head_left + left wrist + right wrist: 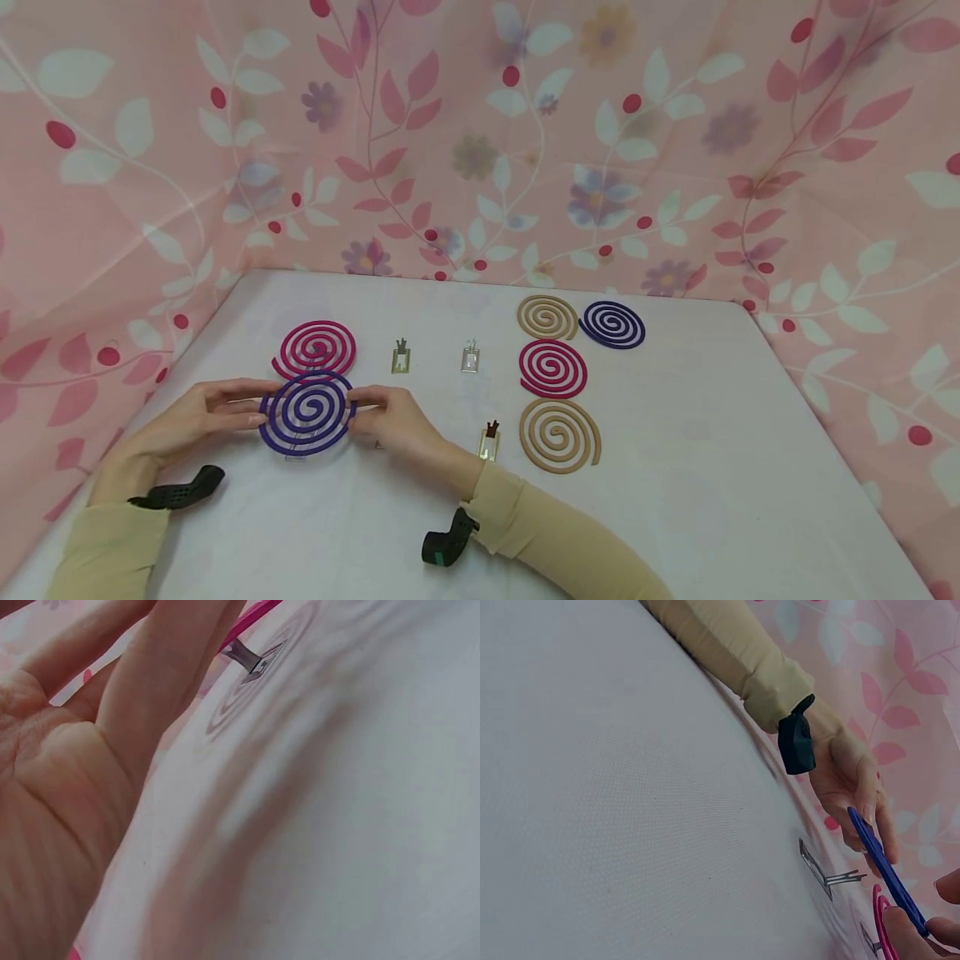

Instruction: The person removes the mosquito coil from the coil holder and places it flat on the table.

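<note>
Between my two hands is a purple spiral mosquito coil (313, 407), held level by its rim. The left hand (217, 410) pinches its left edge; the right hand (393, 421) pinches its right edge. In the right wrist view the coil (885, 866) appears edge-on, above a small metal stand (817, 871) with upright prongs and apart from it. Just behind, a pink coil (318, 346) sits raised on another metal stand (259, 664), partly overlapped by the purple one. The left wrist view shows the left palm (60, 795), not its grip.
Small metal stands (401, 358), (470, 358) and a third stand (488, 442) are on the white table (675, 500). To the right lie tan coils (547, 317), (559, 436), a pink coil (553, 368) and another purple coil (612, 325). Flowered pink cloth (480, 150) surrounds the table.
</note>
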A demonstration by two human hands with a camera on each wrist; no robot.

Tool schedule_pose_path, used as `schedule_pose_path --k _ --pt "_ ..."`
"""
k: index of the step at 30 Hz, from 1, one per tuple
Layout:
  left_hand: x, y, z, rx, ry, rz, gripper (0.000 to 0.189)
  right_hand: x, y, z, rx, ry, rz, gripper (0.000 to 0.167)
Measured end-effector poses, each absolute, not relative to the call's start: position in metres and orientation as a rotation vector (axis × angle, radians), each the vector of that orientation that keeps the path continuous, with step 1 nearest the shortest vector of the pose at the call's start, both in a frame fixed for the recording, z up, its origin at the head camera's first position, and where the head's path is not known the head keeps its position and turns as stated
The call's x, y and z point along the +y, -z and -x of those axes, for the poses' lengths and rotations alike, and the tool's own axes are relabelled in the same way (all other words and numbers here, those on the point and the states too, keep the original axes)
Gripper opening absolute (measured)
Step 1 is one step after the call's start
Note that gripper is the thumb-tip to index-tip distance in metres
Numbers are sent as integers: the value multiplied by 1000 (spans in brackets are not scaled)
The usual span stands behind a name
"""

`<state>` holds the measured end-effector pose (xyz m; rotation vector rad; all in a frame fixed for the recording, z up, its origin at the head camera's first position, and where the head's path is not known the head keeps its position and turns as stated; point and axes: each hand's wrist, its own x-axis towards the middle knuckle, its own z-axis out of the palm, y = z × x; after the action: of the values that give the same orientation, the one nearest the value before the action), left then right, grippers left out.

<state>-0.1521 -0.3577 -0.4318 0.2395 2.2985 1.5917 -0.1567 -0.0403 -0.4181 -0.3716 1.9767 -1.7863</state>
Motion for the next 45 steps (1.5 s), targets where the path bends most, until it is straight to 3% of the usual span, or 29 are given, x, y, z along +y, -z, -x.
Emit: schedule_pose_path --k 8,45 --pt "-353 435 157 2307 -1680 -364 45 -35 414 165 1992 1815 392 35" --pt "-295 439 170 2066 -2114 -312 49 -10 403 198 1808 2141 132 31"
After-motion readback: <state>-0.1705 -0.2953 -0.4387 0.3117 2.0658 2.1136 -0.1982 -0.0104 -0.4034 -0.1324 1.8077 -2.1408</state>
